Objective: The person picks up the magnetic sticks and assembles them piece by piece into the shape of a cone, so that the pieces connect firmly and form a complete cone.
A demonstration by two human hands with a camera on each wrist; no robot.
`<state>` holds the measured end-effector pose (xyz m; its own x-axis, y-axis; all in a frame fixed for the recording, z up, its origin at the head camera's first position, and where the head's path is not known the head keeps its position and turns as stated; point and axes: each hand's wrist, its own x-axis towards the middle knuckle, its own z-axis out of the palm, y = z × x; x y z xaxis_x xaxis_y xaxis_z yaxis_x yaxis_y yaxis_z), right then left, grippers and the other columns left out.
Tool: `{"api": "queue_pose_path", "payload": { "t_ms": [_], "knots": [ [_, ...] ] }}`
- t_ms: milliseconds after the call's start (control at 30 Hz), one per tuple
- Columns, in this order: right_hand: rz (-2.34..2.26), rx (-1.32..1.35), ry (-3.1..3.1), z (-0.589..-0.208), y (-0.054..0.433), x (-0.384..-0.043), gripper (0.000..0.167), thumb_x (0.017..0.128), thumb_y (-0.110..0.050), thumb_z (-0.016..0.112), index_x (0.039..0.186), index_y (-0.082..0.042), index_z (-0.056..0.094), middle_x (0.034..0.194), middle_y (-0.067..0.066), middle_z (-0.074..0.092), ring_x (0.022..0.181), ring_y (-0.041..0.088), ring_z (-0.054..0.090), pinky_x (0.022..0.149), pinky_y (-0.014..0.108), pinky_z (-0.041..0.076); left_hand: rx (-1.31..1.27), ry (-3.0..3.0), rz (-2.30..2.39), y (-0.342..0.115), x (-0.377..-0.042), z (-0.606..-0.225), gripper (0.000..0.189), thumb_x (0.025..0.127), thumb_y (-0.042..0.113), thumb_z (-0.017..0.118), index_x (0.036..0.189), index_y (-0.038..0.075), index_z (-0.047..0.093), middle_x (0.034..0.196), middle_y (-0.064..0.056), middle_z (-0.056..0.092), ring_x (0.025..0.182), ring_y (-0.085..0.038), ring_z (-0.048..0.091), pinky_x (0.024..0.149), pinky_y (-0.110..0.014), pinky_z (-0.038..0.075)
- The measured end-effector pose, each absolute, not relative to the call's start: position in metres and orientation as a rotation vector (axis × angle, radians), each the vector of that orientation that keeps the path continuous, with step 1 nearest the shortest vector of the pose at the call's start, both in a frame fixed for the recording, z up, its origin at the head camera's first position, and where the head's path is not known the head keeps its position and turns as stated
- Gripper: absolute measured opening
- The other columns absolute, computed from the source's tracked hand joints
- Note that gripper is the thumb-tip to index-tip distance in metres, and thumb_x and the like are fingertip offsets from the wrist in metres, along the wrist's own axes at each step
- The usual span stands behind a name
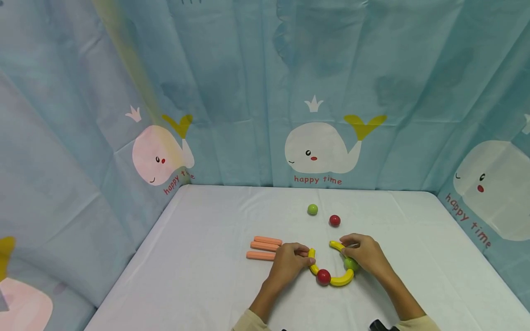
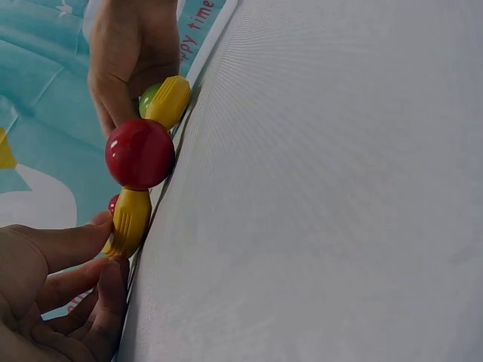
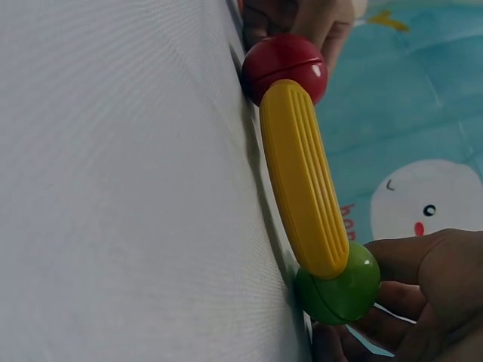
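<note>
A U-shaped chain lies on the white table, made of three curved yellow rods joined by a red ball (image 1: 323,277) and a green ball (image 1: 351,264). My left hand (image 1: 289,262) pinches the left curved yellow rod (image 2: 130,222) between thumb and fingers. On the other side, my right hand (image 1: 366,254) grips the right curved yellow rod (image 1: 337,245) close to the green ball, which partly hides behind the fingers. Between the two balls runs the front curved yellow rod (image 3: 300,173). The chain's two far ends stand apart.
Three straight salmon-pink rods (image 1: 265,246) lie left of my left hand, partly covered by it. Beyond the chain sit a loose green ball (image 1: 312,209) and a loose red ball (image 1: 335,220). A blue curtain (image 1: 240,151) with whale prints borders the table (image 1: 198,285).
</note>
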<state>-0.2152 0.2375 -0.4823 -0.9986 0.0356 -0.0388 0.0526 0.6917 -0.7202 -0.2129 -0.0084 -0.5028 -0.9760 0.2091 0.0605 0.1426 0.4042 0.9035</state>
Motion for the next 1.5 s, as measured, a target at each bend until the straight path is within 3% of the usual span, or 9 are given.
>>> {"api": "queue_pose_path", "payload": {
  "t_ms": [333, 600, 833, 967, 1200, 1500],
  "knots": [
    [-1.227, 0.09, 2.862, -0.483, 0.238, -0.215, 0.027, 0.093, -0.008, 0.078, 0.119, -0.003, 0.076, 0.108, 0.01, 0.076, 0.1, 0.029, 0.071, 0.085, 0.042, 0.063, 0.332, 2.568, 1.655, -0.009, -0.214, -0.503, 0.027, 0.085, 0.014, 0.09, 0.108, 0.003, 0.081, 0.089, 0.004, 0.073, 0.079, -0.005, 0.064, 0.073, -0.022, 0.055],
    [-1.228, 0.098, 2.866, -0.483, 0.239, -0.214, 0.028, 0.093, -0.011, 0.079, 0.12, -0.003, 0.076, 0.107, 0.009, 0.076, 0.1, 0.028, 0.071, 0.085, 0.042, 0.063, 0.352, 2.604, 1.672, -0.01, -0.227, -0.496, 0.027, 0.092, 0.018, 0.084, 0.115, 0.005, 0.079, 0.091, 0.006, 0.07, 0.081, -0.005, 0.065, 0.074, -0.021, 0.055],
    [-1.252, 0.14, 2.855, -0.485, 0.239, -0.214, 0.029, 0.093, -0.014, 0.081, 0.12, -0.004, 0.077, 0.099, 0.006, 0.071, 0.094, 0.024, 0.065, 0.08, 0.035, 0.06, 0.393, 2.581, 1.778, -0.008, -0.252, -0.479, 0.03, 0.097, 0.02, 0.08, 0.125, 0.009, 0.076, 0.11, -0.007, 0.075, 0.094, -0.011, 0.072, 0.082, -0.026, 0.061],
    [-1.263, 0.151, 2.845, -0.486, 0.237, -0.215, 0.029, 0.093, -0.015, 0.081, 0.119, -0.005, 0.077, 0.097, 0.005, 0.07, 0.092, 0.023, 0.063, 0.076, 0.029, 0.057, 0.367, 2.541, 1.842, -0.006, -0.269, -0.475, 0.033, 0.097, 0.024, 0.08, 0.128, 0.014, 0.076, 0.119, -0.008, 0.075, 0.102, -0.015, 0.072, 0.085, -0.03, 0.061],
    [-1.282, 0.143, 2.85, -0.487, 0.238, -0.215, 0.027, 0.092, -0.014, 0.081, 0.117, -0.004, 0.077, 0.096, 0.004, 0.069, 0.091, 0.021, 0.063, 0.077, 0.031, 0.057, 0.307, 2.511, 1.892, 0.001, -0.304, -0.48, 0.037, 0.098, 0.022, 0.079, 0.133, 0.012, 0.073, 0.129, -0.016, 0.071, 0.11, -0.023, 0.07, 0.089, -0.035, 0.061],
    [-1.285, 0.143, 2.864, -0.489, 0.237, -0.217, 0.025, 0.091, -0.015, 0.081, 0.114, -0.006, 0.078, 0.092, 0.002, 0.069, 0.089, 0.019, 0.063, 0.077, 0.032, 0.055, 0.286, 2.56, 1.813, 0.013, -0.338, -0.486, 0.039, 0.096, 0.017, 0.08, 0.134, 0.008, 0.072, 0.132, -0.017, 0.071, 0.114, -0.029, 0.071, 0.093, -0.039, 0.061]
  ]
}}
